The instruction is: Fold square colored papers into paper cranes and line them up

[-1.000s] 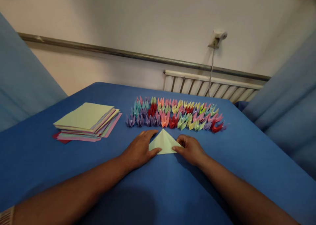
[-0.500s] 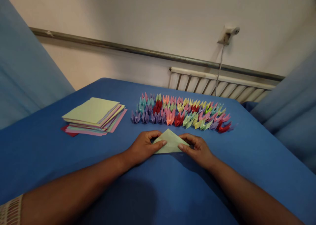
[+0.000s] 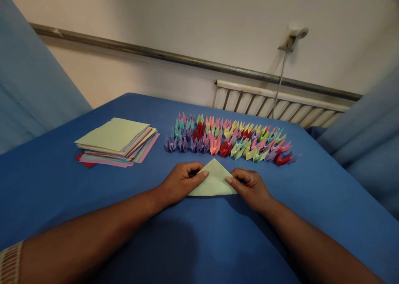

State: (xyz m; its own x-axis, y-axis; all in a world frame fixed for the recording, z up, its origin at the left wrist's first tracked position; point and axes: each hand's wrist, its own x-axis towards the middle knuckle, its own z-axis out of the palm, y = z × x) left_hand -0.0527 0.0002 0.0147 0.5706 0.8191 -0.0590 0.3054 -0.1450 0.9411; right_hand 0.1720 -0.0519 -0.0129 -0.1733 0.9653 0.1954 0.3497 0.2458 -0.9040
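Note:
A pale green sheet of paper (image 3: 214,182), folded into a triangle with its peak pointing away from me, is held between both hands above the blue table. My left hand (image 3: 182,182) pinches its left slope, thumb on top and fingers behind. On the opposite slope, my right hand (image 3: 251,188) grips in the same way, thumb on the near face. The fingertips behind the paper are hidden. Just beyond the hands stand rows of small folded paper cranes (image 3: 215,142) in many colours.
A stack of coloured square paper (image 3: 114,136) lies on the left of the blue table (image 3: 131,105). Behind the table run a metal rail (image 3: 162,55) and a white radiator (image 3: 262,101). A plugged-in cord (image 3: 282,74) hangs down the wall. Blue curtains (image 3: 368,130) flank both sides.
The folded paper now shows a wider lower edge, tilted flatter toward me. Both hands keep their pinch and have shifted slightly. The camera view has moved a little.

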